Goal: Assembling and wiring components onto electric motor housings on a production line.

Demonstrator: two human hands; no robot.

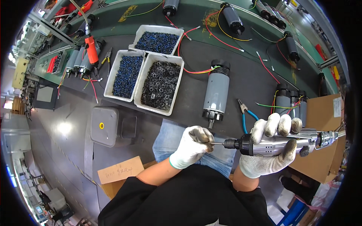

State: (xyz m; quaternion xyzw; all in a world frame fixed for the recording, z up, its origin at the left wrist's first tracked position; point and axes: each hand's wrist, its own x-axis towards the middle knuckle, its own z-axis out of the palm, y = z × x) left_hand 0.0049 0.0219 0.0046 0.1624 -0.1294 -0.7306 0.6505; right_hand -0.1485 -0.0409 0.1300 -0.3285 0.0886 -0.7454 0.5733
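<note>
My right hand (264,164), in a white glove with dirty fingertips, is wrapped round a silver and black air screwdriver (269,148) held level, its bit pointing left. My left hand (190,148), also gloved, is closed in a pinch at the tip of the bit (217,143). Whatever lies between those fingers is hidden. Both hands are over my lap, just off the near edge of the bench. Beyond them a grey cylindrical motor (217,90) lies with its shaft toward me and red and yellow wires at its far end.
White bins hold blue-black small parts (126,77), more of the same (158,42) and dark rings (160,84). Blue-handled pliers (244,113) lie right of the motor. A red screwdriver (91,51) hangs at left. More motors (232,19) lie on the green belt. A cardboard box (320,124) stands right.
</note>
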